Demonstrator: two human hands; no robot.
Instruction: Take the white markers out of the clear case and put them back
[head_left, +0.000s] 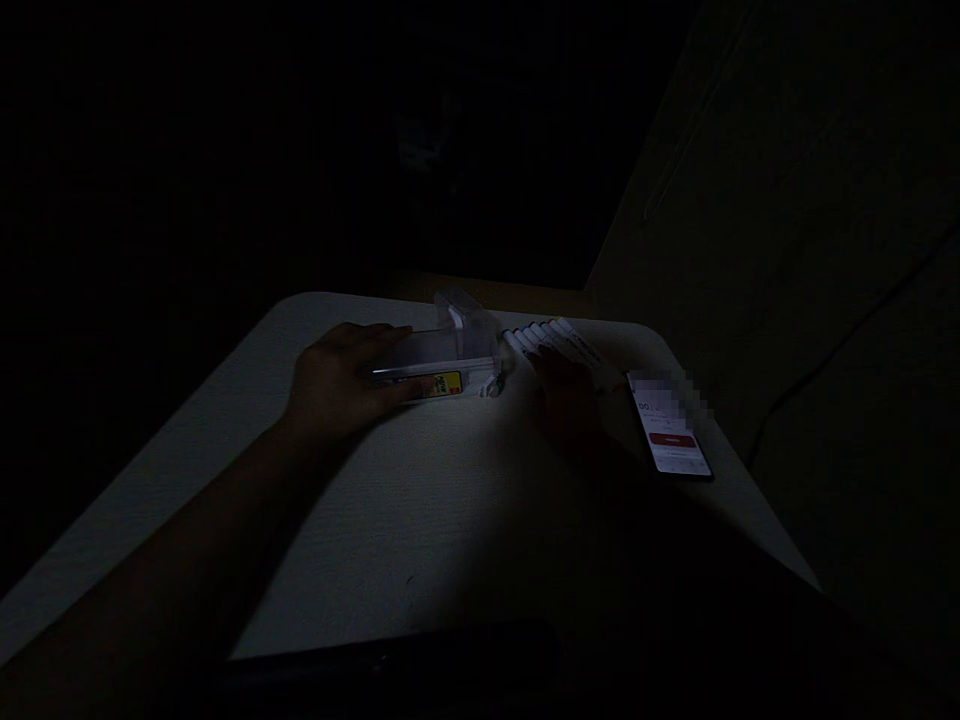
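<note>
Dark and long, an object too shadowed to identify (390,660) lies across the near edge of a pale table (375,500) in a very dim room. On the left, the left hand (337,380) reaches in from the near side and grips a clear plastic box (424,348). Its grip is fairly narrow: fingers over the far side, thumb along the near side, next to a yellow label (450,383). Holding it by the sides like this probably steadies such a light box and leaves its right end free. At that end, a clear upright part (465,315) rises above the rest; whether it is a lid is hard to tell. A small white and green item (491,384) sits just beside the box's near right corner, too dim to name.

Right of the box, near the far edge, white markers (555,340) lie side by side in a slanting row, with coloured ends pointing away. Lined up that way, they look easy to tell apart by colour and to pick up singly. The right hand (566,390), mostly in shadow, reaches over their near ends, fingers spread forward. I cannot tell whether it is gripping one or only touching them. Farther right, a lit phone (671,430) lies face up near the right edge, perhaps so its screen can be seen beside the work. Part of the screen is blurred.
</note>
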